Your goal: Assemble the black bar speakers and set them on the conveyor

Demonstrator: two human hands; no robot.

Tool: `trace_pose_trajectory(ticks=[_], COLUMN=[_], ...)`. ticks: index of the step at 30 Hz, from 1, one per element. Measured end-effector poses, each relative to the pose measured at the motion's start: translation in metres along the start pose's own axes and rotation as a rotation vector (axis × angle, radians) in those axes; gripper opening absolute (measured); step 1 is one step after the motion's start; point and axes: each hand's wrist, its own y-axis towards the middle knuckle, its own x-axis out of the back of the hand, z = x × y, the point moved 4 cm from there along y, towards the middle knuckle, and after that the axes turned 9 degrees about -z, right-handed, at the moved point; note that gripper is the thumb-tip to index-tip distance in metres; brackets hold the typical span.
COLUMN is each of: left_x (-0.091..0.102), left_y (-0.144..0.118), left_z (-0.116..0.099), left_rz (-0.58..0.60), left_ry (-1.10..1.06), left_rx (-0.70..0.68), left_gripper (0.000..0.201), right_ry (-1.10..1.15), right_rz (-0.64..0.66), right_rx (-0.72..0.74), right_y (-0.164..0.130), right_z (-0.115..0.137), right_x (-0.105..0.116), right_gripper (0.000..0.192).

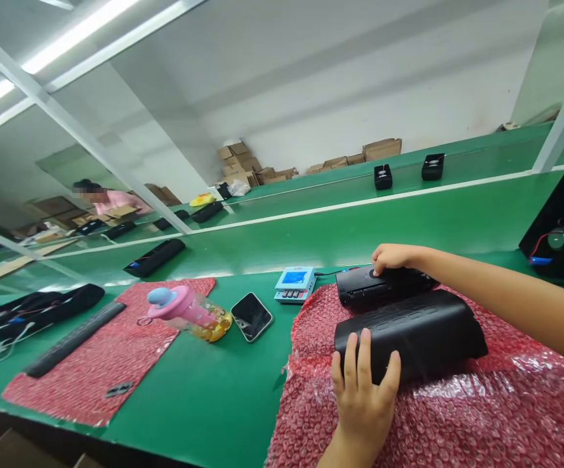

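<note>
We see our left hand (363,390) lying flat, fingers spread, on the near end of a long black speaker housing (411,335), pressing on it rather than gripping it. The housing lies across a sheet of red bubble wrap (457,416) that spreads under both hands. Just beyond it, our right hand (393,257) reaches across with the forearm passing over the housing, its fingers curled down onto the top of a smaller black unit (382,286); we cannot tell whether they clasp it or only press on it. Just left of the right hand sits a small blue-and-white meter (295,285) with a lit screen and a row of buttons. Farther left of our left hand, a phone (251,316) lies face up on the green bench (203,390), with a pink bottle (188,312) on its side just beside it, resting on the edge of a second red bubble sheet (96,364). A long black grille strip (74,338) lies on that sheet. Well beyond the right hand, more black housings (155,257) lie on the green belt.
</note>
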Motion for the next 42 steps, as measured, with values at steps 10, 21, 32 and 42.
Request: trace_pose_trajectory(ticks=[10, 21, 32, 42], left_x=[-0.0001, -0.0002, -0.0002, -0.0008], left_y=[0.0015, 0.0018, 0.0035, 0.0024], left_z=[-0.0002, -0.0005, -0.0009, -0.0007], left_rz=[0.022, 0.020, 0.010, 0.011], left_ry=[-0.010, -0.004, -0.014, -0.010], left_rx=[0.012, 0.010, 0.004, 0.008], left_gripper=[0.038, 0.038, 0.033, 0.030], right_ry=[-0.009, -0.008, -0.003, 0.009], right_rz=[0.002, 0.001, -0.013, 0.001], right_rx=[0.009, 0.028, 0.040, 0.012], right_y=[-0.0014, 0.0007, 0.0041, 0.0001], right_z=[-0.0003, -0.0032, -0.0060, -0.0041], right_x=[-0.0001, -0.0011, -0.0029, -0.0040], right_gripper=[0.025, 0.026, 0.026, 0.027])
